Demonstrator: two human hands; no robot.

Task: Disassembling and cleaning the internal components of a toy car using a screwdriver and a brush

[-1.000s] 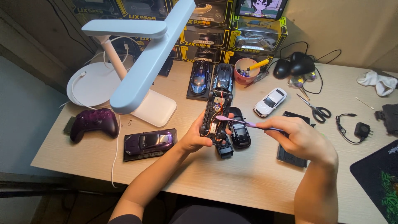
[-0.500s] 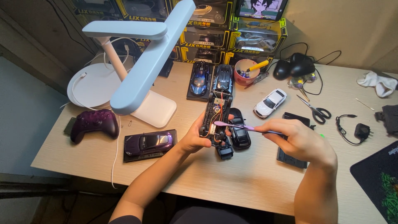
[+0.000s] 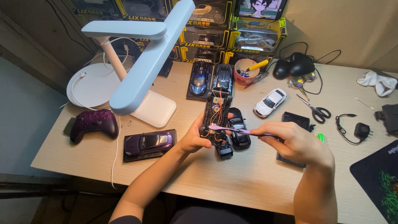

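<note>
I see the left hand [image 3: 195, 139] gripping an opened toy car chassis [image 3: 216, 114], wiring exposed, held above the desk [image 3: 248, 178]. The right hand [image 3: 300, 145] pinches a thin purple tool [image 3: 228, 129], its tip laid across the chassis. Just beside and partly behind the chassis lies a black car shell [image 3: 239, 128]. Further out: a purple car on a stand [image 3: 149, 143], a white car [image 3: 270, 102], scissors [image 3: 315, 108], a purple game controller [image 3: 93, 123], and a white desk lamp [image 3: 141, 79] overhanging the left side. Compared with half a second ago, both hands keep the same grips and places.
</note>
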